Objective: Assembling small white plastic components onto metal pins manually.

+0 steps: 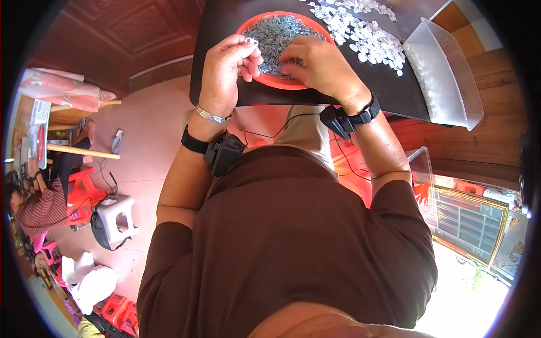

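Left hand [228,61] pinching white bits [251,41], right hand [320,63] curled over grey parts [282,27], grip hidden (can't tell)

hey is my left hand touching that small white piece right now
Touching. The head view shows the small white piece pinched in the left hand, with no gap between.

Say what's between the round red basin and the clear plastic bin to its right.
The head view shows small whitish translucent pieces on the black tabletop.
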Action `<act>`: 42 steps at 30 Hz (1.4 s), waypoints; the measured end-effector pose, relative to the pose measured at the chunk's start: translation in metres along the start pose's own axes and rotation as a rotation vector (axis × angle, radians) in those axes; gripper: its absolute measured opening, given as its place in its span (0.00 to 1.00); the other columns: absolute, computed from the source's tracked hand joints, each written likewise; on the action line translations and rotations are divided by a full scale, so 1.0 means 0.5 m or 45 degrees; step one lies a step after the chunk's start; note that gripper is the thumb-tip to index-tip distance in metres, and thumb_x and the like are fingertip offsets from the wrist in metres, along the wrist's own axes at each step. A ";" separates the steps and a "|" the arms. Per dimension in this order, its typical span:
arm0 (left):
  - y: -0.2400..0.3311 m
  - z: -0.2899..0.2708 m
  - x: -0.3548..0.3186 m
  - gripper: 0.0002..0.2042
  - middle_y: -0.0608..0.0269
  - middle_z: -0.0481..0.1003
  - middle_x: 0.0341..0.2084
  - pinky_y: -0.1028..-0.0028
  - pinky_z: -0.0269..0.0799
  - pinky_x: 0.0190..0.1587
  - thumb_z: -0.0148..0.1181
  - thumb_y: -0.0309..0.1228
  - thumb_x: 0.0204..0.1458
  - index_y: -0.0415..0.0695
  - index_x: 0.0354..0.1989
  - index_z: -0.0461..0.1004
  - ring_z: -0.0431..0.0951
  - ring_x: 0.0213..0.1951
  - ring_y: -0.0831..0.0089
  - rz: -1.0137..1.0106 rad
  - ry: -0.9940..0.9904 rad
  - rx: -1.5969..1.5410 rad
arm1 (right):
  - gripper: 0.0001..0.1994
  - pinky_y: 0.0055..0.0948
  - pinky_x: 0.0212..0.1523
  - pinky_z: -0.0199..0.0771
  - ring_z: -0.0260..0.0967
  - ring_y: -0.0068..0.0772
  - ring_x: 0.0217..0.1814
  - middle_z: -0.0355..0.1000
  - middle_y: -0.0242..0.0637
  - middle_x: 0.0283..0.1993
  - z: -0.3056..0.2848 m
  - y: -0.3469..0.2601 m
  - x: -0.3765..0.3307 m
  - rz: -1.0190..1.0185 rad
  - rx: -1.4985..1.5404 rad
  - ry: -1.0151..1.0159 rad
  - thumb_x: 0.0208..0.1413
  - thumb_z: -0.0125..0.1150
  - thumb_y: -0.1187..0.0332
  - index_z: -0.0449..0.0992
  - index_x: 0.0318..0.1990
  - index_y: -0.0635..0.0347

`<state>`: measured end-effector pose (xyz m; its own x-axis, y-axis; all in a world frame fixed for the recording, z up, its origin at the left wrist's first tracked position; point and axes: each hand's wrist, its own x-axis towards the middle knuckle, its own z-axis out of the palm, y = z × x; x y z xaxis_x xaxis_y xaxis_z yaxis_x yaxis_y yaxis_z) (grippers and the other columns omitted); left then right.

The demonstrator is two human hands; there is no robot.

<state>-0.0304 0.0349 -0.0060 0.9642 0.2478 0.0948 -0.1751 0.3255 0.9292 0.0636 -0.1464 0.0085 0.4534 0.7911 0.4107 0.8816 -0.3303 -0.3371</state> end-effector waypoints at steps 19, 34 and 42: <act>-0.012 -0.008 -0.015 0.08 0.66 0.72 0.22 0.82 0.62 0.24 0.49 0.31 0.54 0.41 0.27 0.70 0.70 0.21 0.79 -0.108 -0.076 0.031 | 0.04 0.40 0.32 0.72 0.72 0.47 0.31 0.72 0.44 0.25 0.015 0.010 0.012 0.107 -0.096 0.059 0.48 0.54 0.70 0.74 0.30 0.59; -0.011 -0.004 -0.019 0.08 0.64 0.72 0.22 0.82 0.62 0.25 0.49 0.32 0.54 0.41 0.28 0.71 0.70 0.22 0.79 -0.103 -0.093 0.064 | 0.05 0.40 0.30 0.72 0.72 0.50 0.29 0.72 0.46 0.26 0.012 0.021 0.008 0.149 0.054 0.239 0.52 0.53 0.70 0.72 0.32 0.62; -0.012 -0.005 -0.019 0.09 0.64 0.72 0.22 0.82 0.62 0.25 0.49 0.32 0.54 0.41 0.28 0.71 0.70 0.22 0.79 -0.095 -0.101 0.069 | 0.04 0.40 0.28 0.72 0.71 0.50 0.28 0.71 0.44 0.26 0.010 0.028 0.006 0.167 0.011 0.219 0.51 0.52 0.71 0.70 0.30 0.63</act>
<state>-0.0393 0.0329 -0.0132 0.9872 0.1510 0.0507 -0.0933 0.2903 0.9524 0.0764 -0.1461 0.0007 0.5802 0.6418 0.5014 0.8130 -0.4195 -0.4038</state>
